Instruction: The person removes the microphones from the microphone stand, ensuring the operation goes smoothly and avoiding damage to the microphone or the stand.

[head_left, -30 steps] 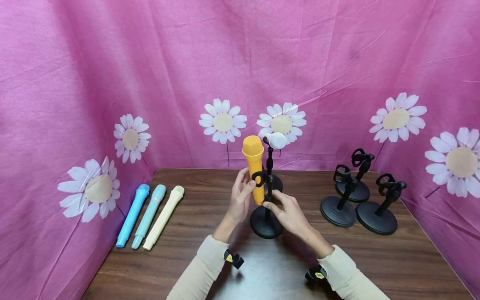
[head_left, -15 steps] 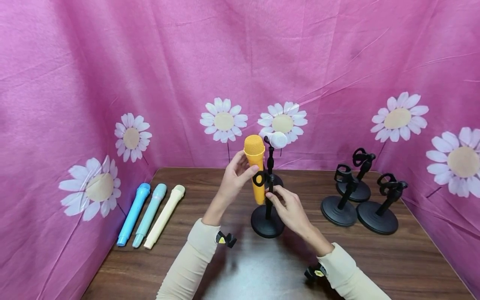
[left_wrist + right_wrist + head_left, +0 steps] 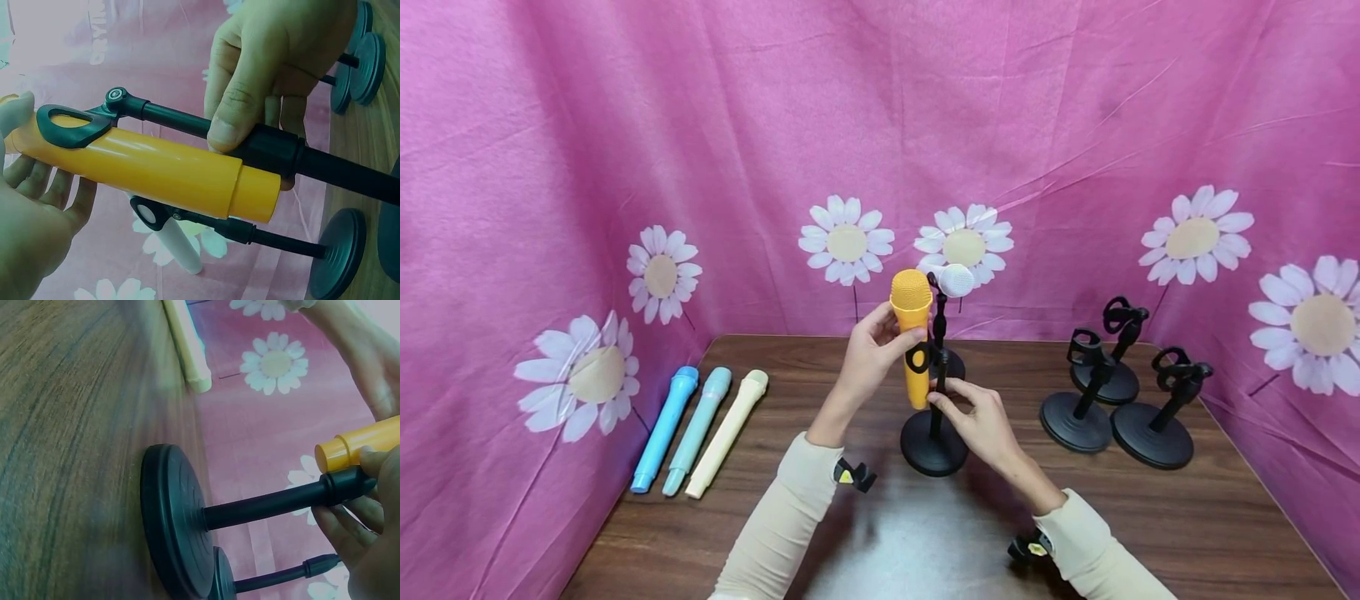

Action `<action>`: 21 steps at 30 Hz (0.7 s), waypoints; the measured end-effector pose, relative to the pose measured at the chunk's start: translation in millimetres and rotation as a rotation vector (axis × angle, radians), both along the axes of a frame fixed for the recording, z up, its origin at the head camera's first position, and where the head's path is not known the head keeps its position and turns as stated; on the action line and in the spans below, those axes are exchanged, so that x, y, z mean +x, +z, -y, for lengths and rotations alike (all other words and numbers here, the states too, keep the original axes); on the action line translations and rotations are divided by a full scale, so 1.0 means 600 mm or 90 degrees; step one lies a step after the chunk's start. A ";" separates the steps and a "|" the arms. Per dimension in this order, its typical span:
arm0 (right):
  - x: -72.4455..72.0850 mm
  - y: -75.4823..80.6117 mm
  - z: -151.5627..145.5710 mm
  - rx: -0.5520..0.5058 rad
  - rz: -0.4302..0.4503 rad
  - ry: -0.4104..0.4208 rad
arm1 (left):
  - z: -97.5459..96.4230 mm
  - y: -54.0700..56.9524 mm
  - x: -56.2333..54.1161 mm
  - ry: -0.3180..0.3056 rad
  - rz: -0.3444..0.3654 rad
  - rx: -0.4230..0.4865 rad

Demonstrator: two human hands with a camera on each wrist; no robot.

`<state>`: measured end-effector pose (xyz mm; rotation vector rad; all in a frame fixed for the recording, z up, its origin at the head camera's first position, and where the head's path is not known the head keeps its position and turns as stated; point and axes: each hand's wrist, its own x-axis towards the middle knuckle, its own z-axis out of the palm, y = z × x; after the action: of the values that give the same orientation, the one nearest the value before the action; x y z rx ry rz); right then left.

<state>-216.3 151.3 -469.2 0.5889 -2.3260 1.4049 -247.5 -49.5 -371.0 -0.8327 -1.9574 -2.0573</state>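
Upright before me, a yellow microphone (image 3: 911, 293) sits in the ring clip (image 3: 65, 132) of a black microphone stand (image 3: 934, 450). My left hand (image 3: 867, 357) holds the microphone below its mesh head, thumb in front and fingers behind. On the stand's pole, at the thick collar (image 3: 269, 149), my right hand (image 3: 983, 423) pinches with thumb and fingers, close to the microphone's lower end. Just behind, a white microphone (image 3: 957, 281) rests in the clip of a second black stand (image 3: 951, 365), partly hidden by the front one.
On the left of the wooden table (image 3: 820, 533) lie a blue microphone (image 3: 664, 432), a teal microphone (image 3: 698, 433) and a cream microphone (image 3: 727, 437). Three black stands with bare clips, one in front (image 3: 1077, 423), stand at the right. A pink flowered cloth (image 3: 760, 167) surrounds the table.
My left hand has shifted up along the yellow microphone, its thumb now above the clip ring. The right hand stays at the pole with slight finger movement.
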 end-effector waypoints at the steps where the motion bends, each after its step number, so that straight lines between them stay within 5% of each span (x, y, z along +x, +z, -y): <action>1: 0.000 -0.001 0.000 -0.003 -0.005 0.001 | 0.000 0.000 0.000 0.000 0.001 0.003; 21: -0.004 -0.011 0.001 -0.025 -0.101 0.008 | -0.008 0.007 -0.005 -0.028 0.010 0.083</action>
<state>-218.9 150.9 -475.8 0.6797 -2.1701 1.3538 -250.2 -44.5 -366.6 -0.8411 -1.8040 -2.1956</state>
